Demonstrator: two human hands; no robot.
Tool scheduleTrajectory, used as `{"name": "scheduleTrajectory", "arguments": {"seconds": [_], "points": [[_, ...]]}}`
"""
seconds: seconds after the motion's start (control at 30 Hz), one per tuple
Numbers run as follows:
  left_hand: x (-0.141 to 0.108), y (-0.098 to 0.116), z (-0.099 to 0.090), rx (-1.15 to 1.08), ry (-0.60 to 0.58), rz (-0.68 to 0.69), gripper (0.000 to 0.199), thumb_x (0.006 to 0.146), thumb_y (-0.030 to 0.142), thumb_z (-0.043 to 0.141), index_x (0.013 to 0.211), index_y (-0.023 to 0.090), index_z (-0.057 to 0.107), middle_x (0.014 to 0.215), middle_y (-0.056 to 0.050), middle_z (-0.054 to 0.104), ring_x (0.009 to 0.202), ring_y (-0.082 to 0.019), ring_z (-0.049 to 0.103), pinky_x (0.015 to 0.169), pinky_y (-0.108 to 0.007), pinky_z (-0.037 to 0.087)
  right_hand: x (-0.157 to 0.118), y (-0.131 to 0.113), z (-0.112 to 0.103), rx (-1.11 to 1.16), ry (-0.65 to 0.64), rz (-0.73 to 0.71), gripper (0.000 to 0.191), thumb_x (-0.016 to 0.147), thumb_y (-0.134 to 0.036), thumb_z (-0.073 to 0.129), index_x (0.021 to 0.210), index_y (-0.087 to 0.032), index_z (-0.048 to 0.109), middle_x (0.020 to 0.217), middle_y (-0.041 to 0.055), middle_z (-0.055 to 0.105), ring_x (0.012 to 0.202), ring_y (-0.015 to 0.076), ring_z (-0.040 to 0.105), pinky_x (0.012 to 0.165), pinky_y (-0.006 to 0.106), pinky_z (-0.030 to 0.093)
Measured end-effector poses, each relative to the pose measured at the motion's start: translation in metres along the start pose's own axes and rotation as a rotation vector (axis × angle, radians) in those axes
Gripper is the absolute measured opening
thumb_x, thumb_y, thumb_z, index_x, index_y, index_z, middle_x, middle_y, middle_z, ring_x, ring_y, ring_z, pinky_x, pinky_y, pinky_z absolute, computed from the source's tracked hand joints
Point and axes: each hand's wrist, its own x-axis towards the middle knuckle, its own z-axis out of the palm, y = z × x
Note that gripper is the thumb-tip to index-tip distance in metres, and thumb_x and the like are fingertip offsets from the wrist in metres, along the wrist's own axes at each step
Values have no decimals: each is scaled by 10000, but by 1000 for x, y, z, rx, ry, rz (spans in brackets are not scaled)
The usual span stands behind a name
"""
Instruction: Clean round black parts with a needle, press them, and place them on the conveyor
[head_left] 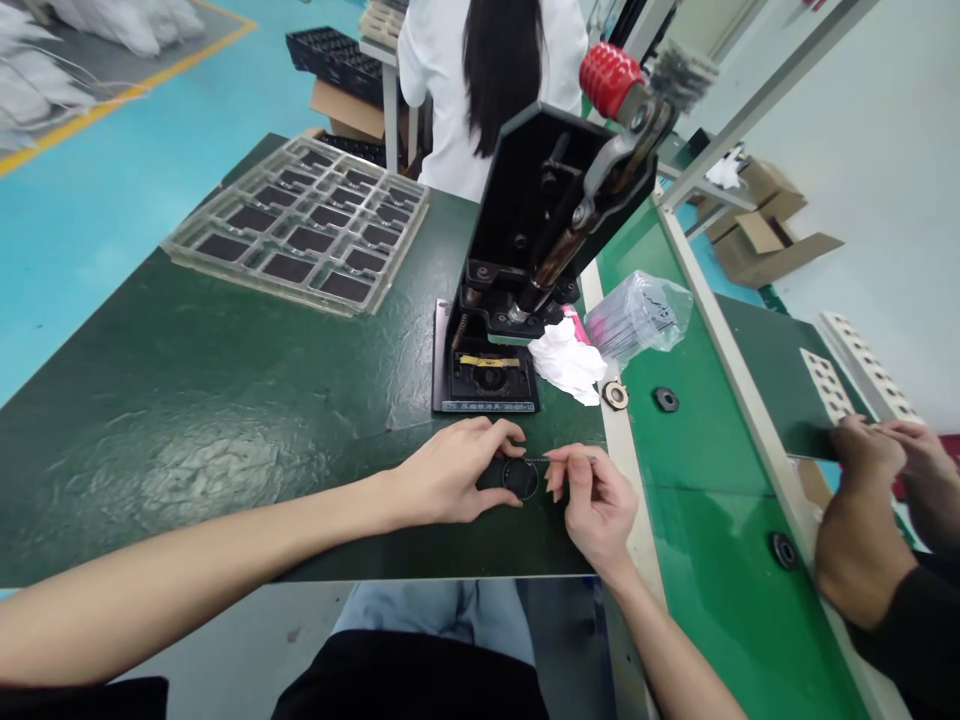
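My left hand (454, 470) curls its thumb and fingers around a small dark part with a round disc (520, 479) at its end, held down at the table surface. A thin ring outline shows around the disc. Close by on the right, my right hand (600, 500) is closed in a pinch on a thin metal pick (541, 460), whose tip reaches over the disc's upper edge. Just beyond both hands stands a black hand press (517, 250) with a red-wrapped lever. A yellow strip (489, 361) lies across the fixture in its base.
A clear plastic tray (300, 225) with dark rectangular pieces lies at the back left. Right of the press are white tissue (568, 362), a plastic bag (637, 315) and a ring part (615, 394). Black round parts (665, 399) sit on the green belt. Another person's hands (874, 445) work at far right.
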Motion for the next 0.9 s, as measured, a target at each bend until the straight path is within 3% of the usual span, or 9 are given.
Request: {"name": "scheduleTrajectory", "arguments": {"seconds": [0.47,0.9], "points": [[-2,1,-1,10,-5,14,591,779,300,892,1210,211,497,1140,-69,742,1089,-286,686,932,-402,538,-4,-2,-2,-47,-2,-121,229,1059,-211,457,953,-201,660,633,-29,572,524,94,541,506,226,444],[-2,2,0,24,-22,0,580,790,312,880,1216,212,499,1157,-76,740,1086,-285,681,937,-404,529,-1,-3,-2,-119,-37,-89,227,1053,-208,461,922,-203,646,637,-31,560,546,96,560,514,224,448]]}}
